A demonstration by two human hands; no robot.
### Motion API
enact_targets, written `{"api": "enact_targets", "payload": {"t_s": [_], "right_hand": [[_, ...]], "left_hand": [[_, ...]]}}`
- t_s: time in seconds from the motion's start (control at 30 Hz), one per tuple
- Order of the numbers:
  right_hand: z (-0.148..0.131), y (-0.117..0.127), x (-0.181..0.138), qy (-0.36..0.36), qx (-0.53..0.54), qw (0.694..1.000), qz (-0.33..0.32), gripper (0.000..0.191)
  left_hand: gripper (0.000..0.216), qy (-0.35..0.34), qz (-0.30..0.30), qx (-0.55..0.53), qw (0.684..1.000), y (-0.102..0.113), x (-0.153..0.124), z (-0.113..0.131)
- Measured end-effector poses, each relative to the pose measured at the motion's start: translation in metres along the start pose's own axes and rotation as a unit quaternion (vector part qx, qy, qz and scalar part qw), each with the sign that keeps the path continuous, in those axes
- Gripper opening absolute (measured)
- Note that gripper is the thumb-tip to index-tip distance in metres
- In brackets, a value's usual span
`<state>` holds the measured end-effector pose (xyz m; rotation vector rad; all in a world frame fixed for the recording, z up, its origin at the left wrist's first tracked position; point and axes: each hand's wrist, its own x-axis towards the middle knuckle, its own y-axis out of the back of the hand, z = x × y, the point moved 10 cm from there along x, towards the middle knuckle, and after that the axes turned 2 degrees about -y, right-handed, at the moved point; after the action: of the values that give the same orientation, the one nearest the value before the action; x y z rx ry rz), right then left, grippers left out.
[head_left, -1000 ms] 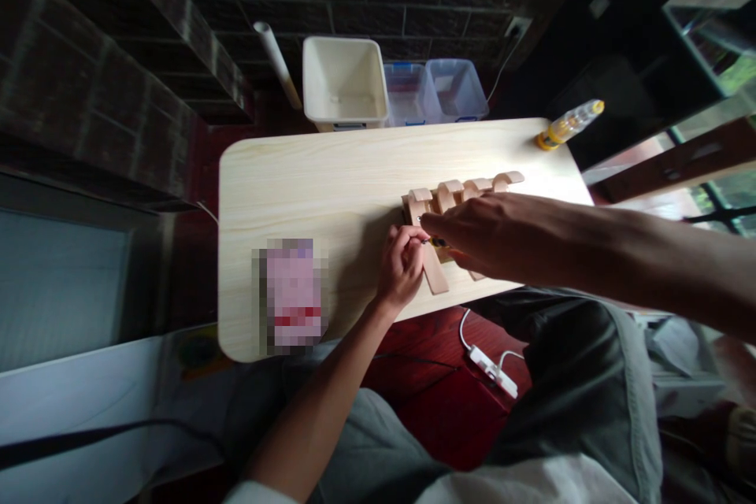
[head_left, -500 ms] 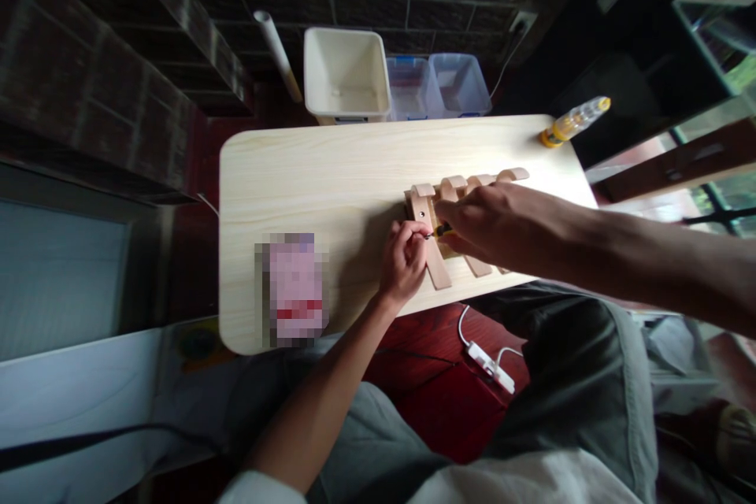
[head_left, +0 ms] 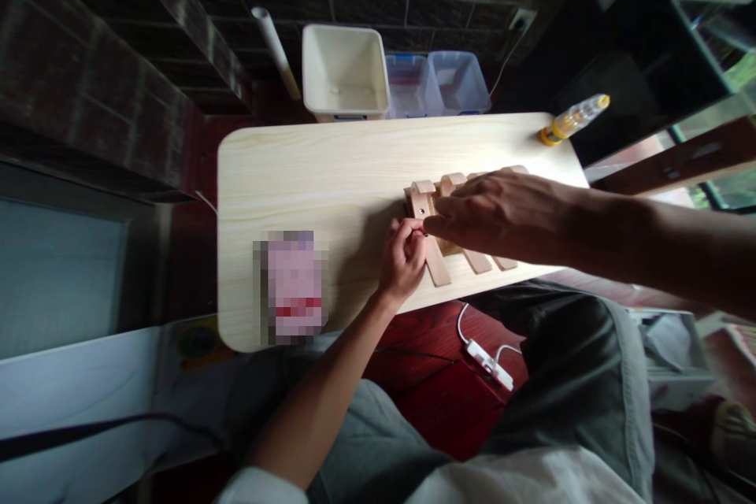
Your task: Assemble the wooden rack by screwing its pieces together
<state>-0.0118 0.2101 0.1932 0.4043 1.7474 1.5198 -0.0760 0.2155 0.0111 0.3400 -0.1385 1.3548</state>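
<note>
A wooden rack [head_left: 438, 271] of several pale strips with curled upper ends, fixed across a bar, lies on the table. Its leftmost strip has a screw or hole [head_left: 421, 211] near the top. My left hand [head_left: 405, 256] rests at that strip's left edge, thumb and index finger pinched around a small dark tip I cannot make out. Reaching over from the right, my right hand [head_left: 481, 209] is closed with its fingertips against the left ones. The yellow-and-black screwdriver in it is now hidden beneath the hand. The other strips are partly covered by it.
On the table [head_left: 283, 173] a blurred pink item [head_left: 295, 283] lies at the left, and a clear bottle-shaped container with yellow ends [head_left: 572, 120] stands at the far right corner. Behind are a cream bin [head_left: 346, 71] and clear boxes [head_left: 457, 83]. A power strip [head_left: 490, 365] lies below.
My right hand has turned over and shifted slightly left, covering the screwdriver handle that showed before. My left hand keeps its pinch in the same place.
</note>
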Motion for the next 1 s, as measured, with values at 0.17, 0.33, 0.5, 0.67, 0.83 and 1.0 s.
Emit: {"api": "enact_targets", "payload": {"t_s": [0.17, 0.33, 0.5, 0.67, 0.83, 1.0], "right_hand": [[0.003, -0.008, 0.0, -0.047, 0.044, 0.998, -0.024, 0.033], [0.011, -0.016, 0.001, -0.169, 0.029, 0.984, -0.045, 0.023], [0.006, -0.013, -0.003, -0.157, 0.048, 0.986, -0.013, 0.023], [0.0, -0.007, -0.007, -0.051, 0.002, 0.998, -0.023, 0.028], [-0.002, -0.004, -0.002, -0.008, -0.036, 0.999, -0.023, 0.029], [0.002, -0.006, -0.001, -0.078, 0.066, 0.994, -0.051, 0.032]], "left_hand": [[0.025, -0.001, 0.002, -0.011, 1.0, 0.001, 0.001, 0.005], [0.02, -0.001, 0.001, 0.0, 1.0, 0.001, 0.002, 0.007], [0.023, -0.001, -0.003, -0.001, 1.0, 0.0, 0.002, 0.005], [0.032, 0.004, 0.0, -0.008, 1.0, -0.001, 0.002, 0.002], [0.036, -0.002, 0.003, -0.008, 1.0, -0.001, 0.001, 0.002], [0.034, -0.016, 0.006, -0.016, 1.0, 0.0, 0.001, 0.005]]}}
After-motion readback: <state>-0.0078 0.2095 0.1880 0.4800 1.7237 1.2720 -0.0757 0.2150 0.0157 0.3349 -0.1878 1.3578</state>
